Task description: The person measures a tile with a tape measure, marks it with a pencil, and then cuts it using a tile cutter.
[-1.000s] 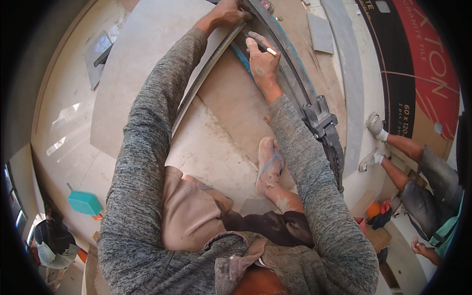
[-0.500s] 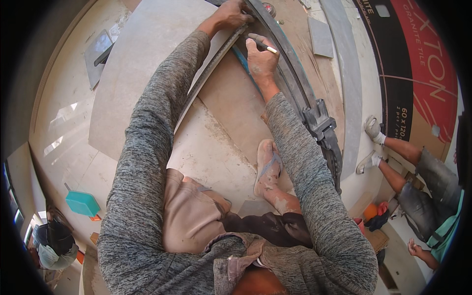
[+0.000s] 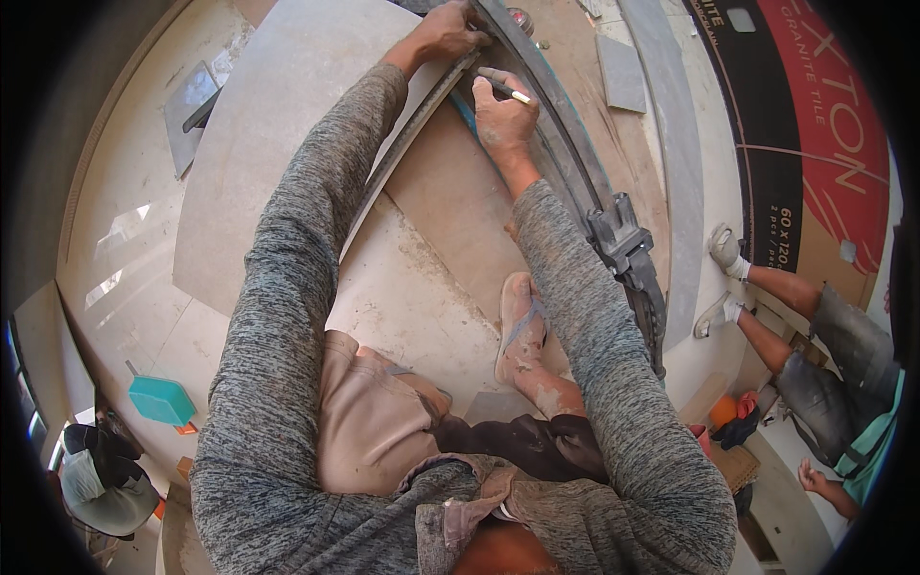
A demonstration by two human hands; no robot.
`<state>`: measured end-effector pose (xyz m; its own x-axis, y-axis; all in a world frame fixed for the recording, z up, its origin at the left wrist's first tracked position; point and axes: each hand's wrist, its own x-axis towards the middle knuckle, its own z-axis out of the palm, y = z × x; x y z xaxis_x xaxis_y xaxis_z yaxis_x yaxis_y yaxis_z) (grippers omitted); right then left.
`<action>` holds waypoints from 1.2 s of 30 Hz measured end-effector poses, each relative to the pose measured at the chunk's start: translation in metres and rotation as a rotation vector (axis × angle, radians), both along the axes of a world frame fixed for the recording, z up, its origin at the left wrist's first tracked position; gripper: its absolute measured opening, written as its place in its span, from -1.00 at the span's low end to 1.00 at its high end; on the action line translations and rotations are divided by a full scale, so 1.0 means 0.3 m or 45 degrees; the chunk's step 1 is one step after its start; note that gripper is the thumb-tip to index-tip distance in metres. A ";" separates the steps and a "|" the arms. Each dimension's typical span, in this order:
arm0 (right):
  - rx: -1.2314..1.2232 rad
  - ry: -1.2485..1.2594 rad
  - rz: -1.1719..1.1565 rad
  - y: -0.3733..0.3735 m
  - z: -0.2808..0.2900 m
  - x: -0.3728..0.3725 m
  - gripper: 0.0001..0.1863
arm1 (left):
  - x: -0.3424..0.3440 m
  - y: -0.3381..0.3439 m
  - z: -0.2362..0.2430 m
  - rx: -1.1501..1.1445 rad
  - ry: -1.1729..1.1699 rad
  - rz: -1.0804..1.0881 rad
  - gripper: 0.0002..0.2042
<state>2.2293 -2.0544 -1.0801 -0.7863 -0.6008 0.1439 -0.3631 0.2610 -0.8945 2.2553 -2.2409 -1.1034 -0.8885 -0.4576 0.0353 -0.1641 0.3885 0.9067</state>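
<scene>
A large pale grey tile (image 3: pixel 287 125) lies at an angle on the left, a dark strip running along its right edge. My left hand (image 3: pixel 446 34) is closed at the tile's far corner, fingers curled down beside the dark rail of a tile cutter (image 3: pixel 546 101); its fingertips are partly hidden. Close by, my right hand (image 3: pixel 506 120) pinches a dark marker (image 3: pixel 505 88) with a white end, over the gap between tile and rail. The cutter's black carriage (image 3: pixel 621 235) sits lower on the rail, beside my right forearm.
Offcuts lie about: a small grey tile piece (image 3: pixel 621 75) and a long grey strip (image 3: pixel 676 144) on the right. A red and black carton (image 3: pixel 815 105) stands beyond. Another person's legs (image 3: pixel 791 316) are at right. A teal tool (image 3: pixel 161 400) rests at left, above a person in a cap (image 3: pixel 105 479).
My right hand with the marker has shifted slightly left. At lower left, the person's capped head has moved. My left hand stays at the tile's corner.
</scene>
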 end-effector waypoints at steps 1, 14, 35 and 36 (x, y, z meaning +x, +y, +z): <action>0.010 0.008 -0.016 -0.001 0.003 0.003 -0.79 | 0.001 -0.002 0.000 -0.001 -0.002 0.004 -0.58; 0.078 -0.249 -0.033 0.074 -0.021 0.004 -0.77 | 0.066 0.011 0.029 -0.052 0.083 0.159 -0.58; 0.320 -1.168 0.383 0.058 0.226 0.123 -0.65 | 0.573 0.258 0.198 0.196 -0.137 0.252 -0.56; 0.370 -1.188 0.453 0.082 0.242 0.150 -0.65 | 0.621 0.298 0.227 0.304 -0.180 0.246 -0.49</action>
<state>2.2744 -2.0299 -1.0075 -0.2813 -0.7340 -0.6181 0.3432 0.5246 -0.7791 2.4416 -2.1515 -1.0351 -0.7732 -0.5982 -0.2105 -0.3443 0.1172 0.9315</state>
